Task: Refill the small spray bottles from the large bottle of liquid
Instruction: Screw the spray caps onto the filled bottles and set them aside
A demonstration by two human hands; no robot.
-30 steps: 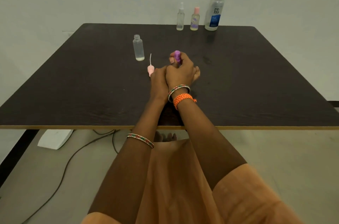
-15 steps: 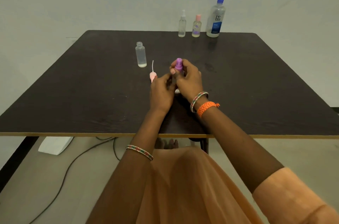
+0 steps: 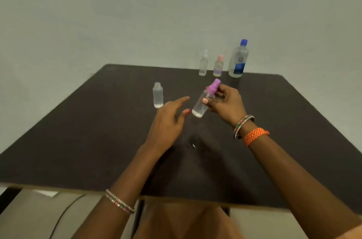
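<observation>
The right hand (image 3: 225, 101) grips a small spray bottle (image 3: 203, 101) with a purple pump top, tilted and lifted above the dark table (image 3: 78, 141). The left hand (image 3: 168, 119) hovers just beside it, fingers spread, holding nothing. An uncapped bottle (image 3: 157, 95) stands left (nearly empty). The large bottle (image 3: 238, 59) stands at the far edge.

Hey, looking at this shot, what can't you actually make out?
All in the head view:
- Label text on the large clear blue-capped bottle: blurred and too small.
- Liquid level in the small clear purple-capped spray bottle: right hand fingers cover part.
- Anything under the left hand: hidden by that hand.
</observation>
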